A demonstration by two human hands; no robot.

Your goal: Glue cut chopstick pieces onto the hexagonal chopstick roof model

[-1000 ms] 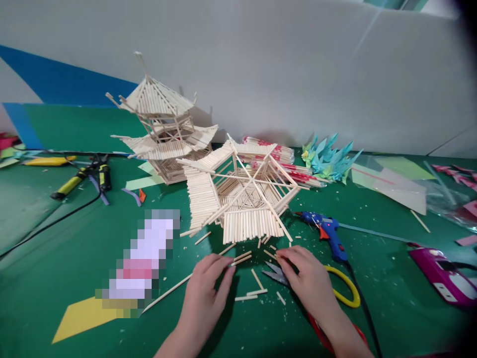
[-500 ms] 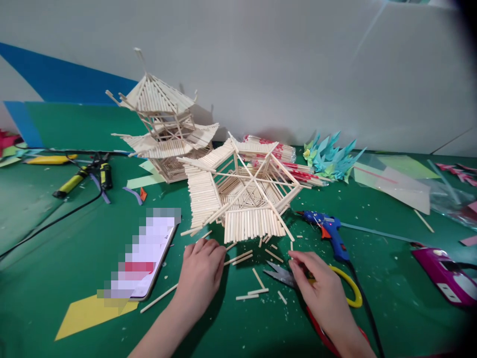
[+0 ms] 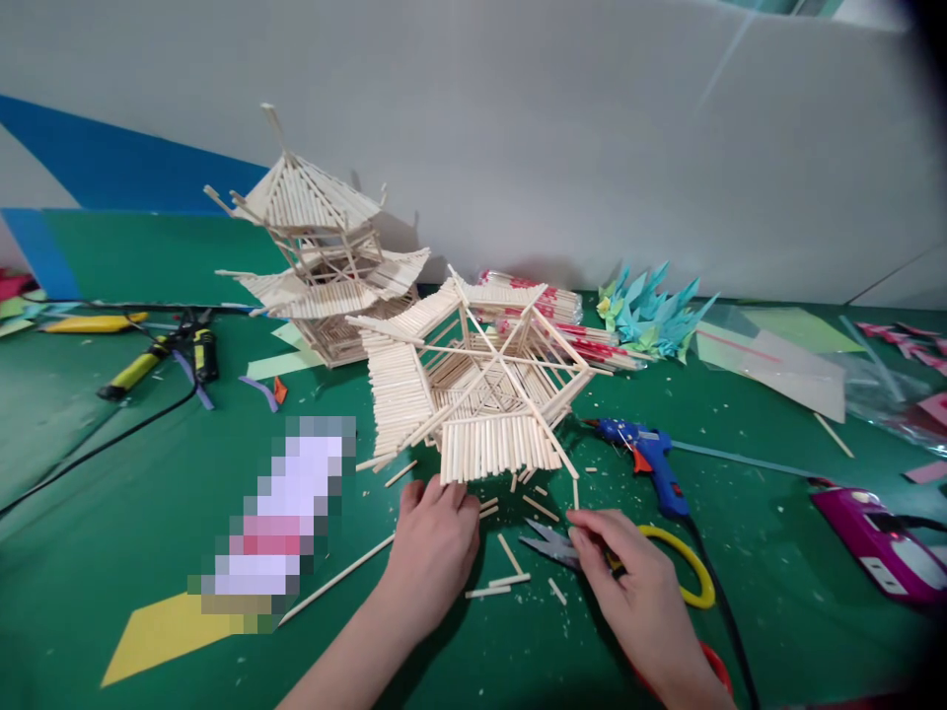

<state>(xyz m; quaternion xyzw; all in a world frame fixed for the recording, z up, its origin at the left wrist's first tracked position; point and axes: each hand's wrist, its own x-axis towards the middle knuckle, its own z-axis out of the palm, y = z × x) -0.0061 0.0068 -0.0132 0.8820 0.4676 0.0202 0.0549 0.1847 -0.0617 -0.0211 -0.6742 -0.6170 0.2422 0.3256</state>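
My right hand (image 3: 628, 577) pinches a short wooden stick (image 3: 576, 493), held upright just below a corner beam of the stick-built pagoda tier (image 3: 501, 449). Under that hand lie scissors (image 3: 548, 542), their blades pointing left and a yellow handle loop showing. Against the front edge of the tier, my left hand (image 3: 438, 542) is closed with its fingers curled down among cut sticks; whatever it grips is hidden. A longer stick (image 3: 336, 582) runs from the lower left up to this hand. Several short stick pieces (image 3: 510, 580) lie between the hands.
Behind stands a finished-looking stick pagoda (image 3: 318, 256). A blue glue gun (image 3: 643, 454) lies right, its cord passing my right hand, near a magenta power strip (image 3: 880, 542). Left are a blurred phone (image 3: 296, 513), yellow paper (image 3: 163, 631) and wire cutters (image 3: 159, 360). Wrapped stick bundles (image 3: 584, 340) and blue paper leaves (image 3: 655, 311) sit behind.
My left hand has slid right and slightly forward, to the front edge of the tier, uncovering more of the long stick. My right hand keeps its pinch on the short stick, almost still.
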